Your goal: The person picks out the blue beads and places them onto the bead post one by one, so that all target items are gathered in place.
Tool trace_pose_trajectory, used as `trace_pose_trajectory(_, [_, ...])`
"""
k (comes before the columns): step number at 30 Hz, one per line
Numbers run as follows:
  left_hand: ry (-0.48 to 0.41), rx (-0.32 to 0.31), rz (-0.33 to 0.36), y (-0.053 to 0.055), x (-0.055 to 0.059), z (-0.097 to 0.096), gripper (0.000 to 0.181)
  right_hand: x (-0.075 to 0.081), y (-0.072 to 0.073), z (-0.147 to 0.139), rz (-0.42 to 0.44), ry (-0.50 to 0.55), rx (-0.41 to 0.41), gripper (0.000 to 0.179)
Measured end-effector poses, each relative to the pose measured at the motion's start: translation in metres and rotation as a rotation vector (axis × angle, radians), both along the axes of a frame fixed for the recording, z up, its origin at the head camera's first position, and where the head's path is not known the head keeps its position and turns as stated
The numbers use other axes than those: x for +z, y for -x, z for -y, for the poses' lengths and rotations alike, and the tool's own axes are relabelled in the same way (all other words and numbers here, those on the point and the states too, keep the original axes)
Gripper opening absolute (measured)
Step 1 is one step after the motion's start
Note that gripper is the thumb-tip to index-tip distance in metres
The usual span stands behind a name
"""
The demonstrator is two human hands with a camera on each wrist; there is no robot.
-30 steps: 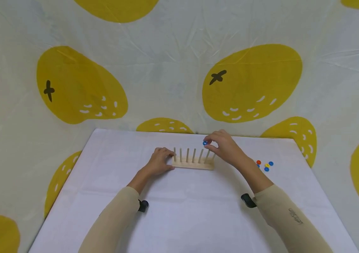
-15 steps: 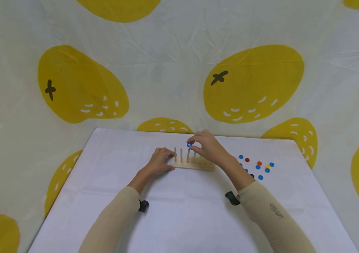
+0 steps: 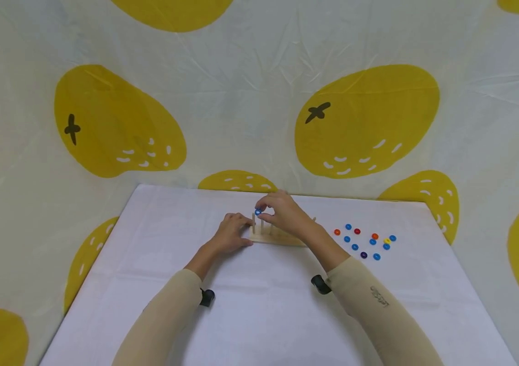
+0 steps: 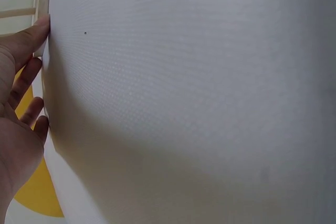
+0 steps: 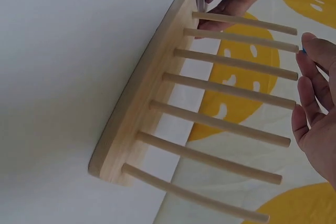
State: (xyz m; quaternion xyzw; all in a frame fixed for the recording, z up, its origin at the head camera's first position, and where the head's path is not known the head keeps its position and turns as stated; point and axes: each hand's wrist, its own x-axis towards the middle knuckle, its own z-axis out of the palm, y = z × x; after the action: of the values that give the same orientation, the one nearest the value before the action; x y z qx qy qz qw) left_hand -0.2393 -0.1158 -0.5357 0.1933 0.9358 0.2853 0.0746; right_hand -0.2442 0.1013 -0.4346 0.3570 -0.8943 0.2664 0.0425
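Note:
A light wooden peg board (image 3: 282, 241) with a row of upright pegs stands on the white table. My left hand (image 3: 229, 235) grips its left end; in the right wrist view the thumb lies on the near side of the board (image 5: 131, 103), fingers behind. Thumb and fingertips of my right hand (image 3: 283, 212) pinch a small blue ring (image 3: 257, 212) near the top of the leftmost pegs. Only a sliver of that ring shows in the right wrist view, close to the peg tips. All pegs visible in that view are bare.
Several small loose rings lie on the table right of the board, among them a dark red ring (image 3: 357, 231), a yellow ring (image 3: 387, 241), a dark purple ring (image 3: 363, 255) and blue ones. Behind the table (image 3: 172, 325) hangs a fruit-patterned curtain (image 3: 241, 101).
My right hand has moved left along the pegs with the blue ring, from the right end to the left end. More loose rings are uncovered. The left hand has stayed put.

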Motion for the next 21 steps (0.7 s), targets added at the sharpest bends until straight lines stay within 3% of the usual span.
trace_pose_trajectory(21, [0.007, -0.002, 0.001, 0.0016, -0.0047, -0.0001, 0.051, -0.0050, 0.0024, 0.0103, 0.041, -0.074, 0.008, 0.020])
